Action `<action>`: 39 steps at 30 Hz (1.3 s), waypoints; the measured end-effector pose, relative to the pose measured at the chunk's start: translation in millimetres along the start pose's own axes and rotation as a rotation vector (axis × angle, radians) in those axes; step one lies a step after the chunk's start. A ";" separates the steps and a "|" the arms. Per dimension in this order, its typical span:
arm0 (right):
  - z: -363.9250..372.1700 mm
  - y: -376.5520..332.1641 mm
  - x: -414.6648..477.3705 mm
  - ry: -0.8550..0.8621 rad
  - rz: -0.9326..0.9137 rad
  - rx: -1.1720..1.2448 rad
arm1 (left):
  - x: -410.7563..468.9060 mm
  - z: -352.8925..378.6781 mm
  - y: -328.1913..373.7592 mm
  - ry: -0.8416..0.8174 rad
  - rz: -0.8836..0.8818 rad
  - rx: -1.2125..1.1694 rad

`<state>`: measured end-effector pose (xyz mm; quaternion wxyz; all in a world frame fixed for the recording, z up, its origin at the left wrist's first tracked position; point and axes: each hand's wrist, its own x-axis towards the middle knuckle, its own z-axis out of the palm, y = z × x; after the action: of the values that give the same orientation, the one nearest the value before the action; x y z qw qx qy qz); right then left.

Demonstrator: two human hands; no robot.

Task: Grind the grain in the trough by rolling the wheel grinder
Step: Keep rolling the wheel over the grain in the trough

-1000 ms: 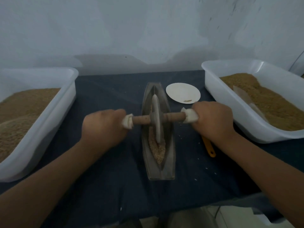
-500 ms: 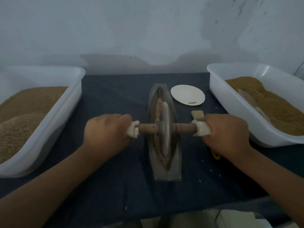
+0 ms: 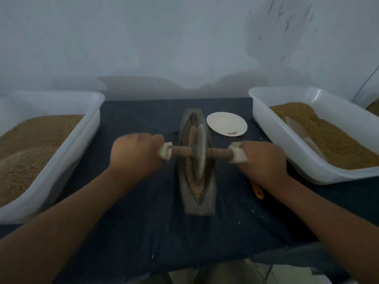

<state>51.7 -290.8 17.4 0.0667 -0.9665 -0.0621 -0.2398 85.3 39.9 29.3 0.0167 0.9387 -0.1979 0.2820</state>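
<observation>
Gripping the wheel grinder (image 3: 200, 153) by the 2 white-wrapped ends of its wooden axle, the left hand (image 3: 136, 154) and the right hand (image 3: 262, 160) each curl tightly round 1 end. Between the 2 fists the stone wheel stands upright in the groove of the boat-shaped trough (image 3: 203, 208), about midway along it. Grain (image 3: 197, 189) lies in the groove, beside the wheel and nearer than it. Beyond the right fist sits a white plate (image 3: 226, 124); a yellow tool (image 3: 257, 190) pokes out beneath that wrist. Outside the fists stand 2 grain-filled containers, the left tub (image 3: 78, 146) and the right tub (image 3: 276, 140).
</observation>
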 end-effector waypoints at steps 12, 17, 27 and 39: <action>15.0 -3.4 67.2 -0.004 0.047 -0.132 | 65.7 29.4 -4.6 -0.106 -0.164 -0.027; -5.6 -5.5 30.6 -0.101 -0.001 -0.143 | 20.3 21.1 -3.5 -0.038 -0.100 -0.013; 0.3 -8.8 45.1 -0.056 0.000 -0.155 | 20.7 39.0 -8.7 0.025 -0.131 -0.043; -26.1 -7.7 -6.9 0.078 -0.243 -0.058 | -45.7 17.7 -8.7 0.069 0.017 -0.058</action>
<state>32.6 -288.0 37.7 0.0117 -0.9433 -0.1694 -0.2853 63.0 62.0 -9.4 0.0485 0.9258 -0.2132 0.3084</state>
